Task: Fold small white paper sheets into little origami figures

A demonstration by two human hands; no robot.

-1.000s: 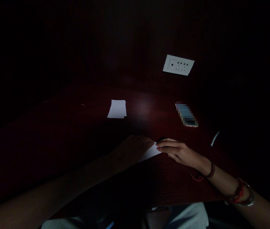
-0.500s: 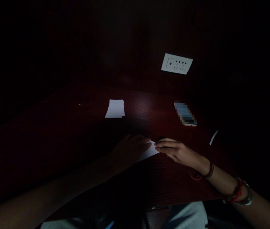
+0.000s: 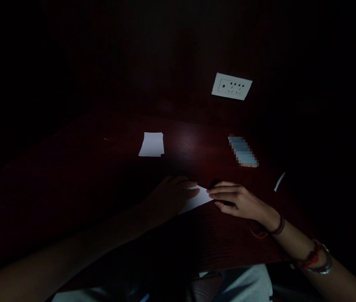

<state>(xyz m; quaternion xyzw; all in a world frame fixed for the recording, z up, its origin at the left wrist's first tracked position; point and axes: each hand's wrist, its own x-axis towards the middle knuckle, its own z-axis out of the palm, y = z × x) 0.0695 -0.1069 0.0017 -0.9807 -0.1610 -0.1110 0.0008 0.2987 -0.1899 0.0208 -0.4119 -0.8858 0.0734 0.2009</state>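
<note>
A small white sheet of paper [image 3: 196, 200] lies on the dark red wooden table [image 3: 102, 184] between my hands. My left hand [image 3: 171, 196] rests flat on its left part, fingers stretched out, a ring on one finger. My right hand [image 3: 237, 201] presses its extended fingertips on the paper's right corner. Bracelets and a red cord sit on my right wrist. The scene is very dim.
A stack of white paper squares [image 3: 152, 144] lies farther back at centre. A phone [image 3: 242, 151] lies at the right, and a thin white paper strip [image 3: 279, 181] beyond it. A white wall socket [image 3: 231, 86] is on the panel behind. The table's near edge is by my lap.
My right hand has slid slightly right along the paper, baring more of the sheet. My left hand has stayed pressed on it.
</note>
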